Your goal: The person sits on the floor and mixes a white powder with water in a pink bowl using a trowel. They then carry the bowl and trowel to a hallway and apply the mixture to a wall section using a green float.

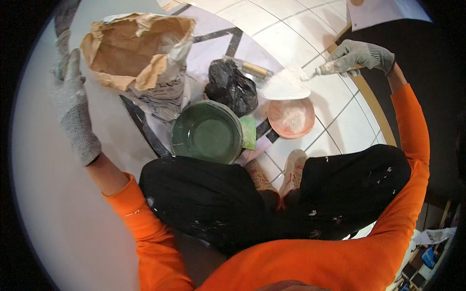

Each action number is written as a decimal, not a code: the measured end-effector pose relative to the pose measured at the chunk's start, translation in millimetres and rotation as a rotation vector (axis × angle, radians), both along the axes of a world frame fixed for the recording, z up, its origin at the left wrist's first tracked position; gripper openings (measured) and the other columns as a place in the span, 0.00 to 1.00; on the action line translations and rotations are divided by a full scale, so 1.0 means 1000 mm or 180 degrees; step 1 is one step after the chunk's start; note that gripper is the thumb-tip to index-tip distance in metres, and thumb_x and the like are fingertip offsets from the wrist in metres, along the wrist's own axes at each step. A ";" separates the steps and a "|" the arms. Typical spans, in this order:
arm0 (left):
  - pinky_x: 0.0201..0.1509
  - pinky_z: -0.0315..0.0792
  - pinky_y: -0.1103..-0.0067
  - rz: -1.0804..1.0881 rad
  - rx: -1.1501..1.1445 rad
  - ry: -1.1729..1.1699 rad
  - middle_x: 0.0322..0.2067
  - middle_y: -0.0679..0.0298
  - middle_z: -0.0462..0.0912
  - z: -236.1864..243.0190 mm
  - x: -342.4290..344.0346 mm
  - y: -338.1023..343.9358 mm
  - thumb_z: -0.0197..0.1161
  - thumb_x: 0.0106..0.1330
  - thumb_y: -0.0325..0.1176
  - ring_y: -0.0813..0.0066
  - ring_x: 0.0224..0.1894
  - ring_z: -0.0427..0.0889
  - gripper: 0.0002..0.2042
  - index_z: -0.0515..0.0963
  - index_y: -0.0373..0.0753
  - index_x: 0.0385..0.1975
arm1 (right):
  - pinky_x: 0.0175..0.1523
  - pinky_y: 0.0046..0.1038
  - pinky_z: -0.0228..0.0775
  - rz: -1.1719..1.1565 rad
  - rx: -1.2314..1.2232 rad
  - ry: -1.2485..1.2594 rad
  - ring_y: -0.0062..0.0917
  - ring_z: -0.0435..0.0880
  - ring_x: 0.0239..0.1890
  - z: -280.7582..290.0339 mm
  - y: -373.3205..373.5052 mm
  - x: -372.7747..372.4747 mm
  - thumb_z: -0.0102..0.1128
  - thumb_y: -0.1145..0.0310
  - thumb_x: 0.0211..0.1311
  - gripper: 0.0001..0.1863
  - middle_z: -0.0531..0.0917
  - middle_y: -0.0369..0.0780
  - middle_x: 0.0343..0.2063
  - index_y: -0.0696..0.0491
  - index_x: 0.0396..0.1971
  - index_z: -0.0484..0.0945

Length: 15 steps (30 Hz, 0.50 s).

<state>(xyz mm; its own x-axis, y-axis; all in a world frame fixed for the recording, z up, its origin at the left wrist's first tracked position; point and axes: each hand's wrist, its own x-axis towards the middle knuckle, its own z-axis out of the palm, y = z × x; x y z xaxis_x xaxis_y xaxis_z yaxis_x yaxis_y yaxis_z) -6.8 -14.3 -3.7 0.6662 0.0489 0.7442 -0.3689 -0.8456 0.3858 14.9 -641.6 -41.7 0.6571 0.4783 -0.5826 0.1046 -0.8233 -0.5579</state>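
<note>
My right hand, in a grey work glove, grips a trowel by its handle. White powder is heaped on the trowel's blade, just above an orange-pink bowl with more powder inside. At the far left, my gloved left hand has its fingers stretched out beside an open paper sack. Whether it touches the sack or the pale surface behind it, I cannot tell. The sack's brown inside shows, but its bottom is hidden.
A green bucket stands before my knees, next to a crumpled black plastic bag. Behind that bag lies a tool with a wooden handle. A light green piece sits beside the bucket. White floor tiles surround the bowl.
</note>
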 end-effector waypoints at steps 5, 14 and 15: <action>0.48 0.78 0.74 0.0607 -0.0635 0.0605 0.38 0.59 0.81 0.010 0.012 0.021 0.68 0.68 0.52 0.73 0.40 0.81 0.26 0.81 0.32 0.50 | 0.26 0.26 0.76 -0.0177 -0.1488 0.0094 0.23 0.80 0.19 -0.049 0.032 -0.022 0.73 0.49 0.60 0.23 0.83 0.36 0.20 0.54 0.43 0.89; 0.48 0.80 0.75 0.1037 -0.0631 0.0761 0.40 0.58 0.81 0.008 0.010 -0.004 0.68 0.69 0.50 0.72 0.41 0.82 0.25 0.80 0.33 0.54 | 0.45 0.41 0.79 0.1635 -0.1453 -0.1422 0.41 0.88 0.35 -0.097 0.076 -0.047 0.67 0.59 0.56 0.12 0.88 0.46 0.29 0.51 0.33 0.90; 0.49 0.81 0.75 0.1119 -0.0676 0.0829 0.42 0.58 0.81 0.009 0.010 -0.006 0.67 0.71 0.46 0.72 0.42 0.83 0.21 0.81 0.35 0.54 | 0.44 0.42 0.79 0.1616 -0.1560 -0.1463 0.41 0.88 0.34 -0.099 0.078 -0.050 0.68 0.60 0.56 0.12 0.88 0.46 0.28 0.51 0.33 0.90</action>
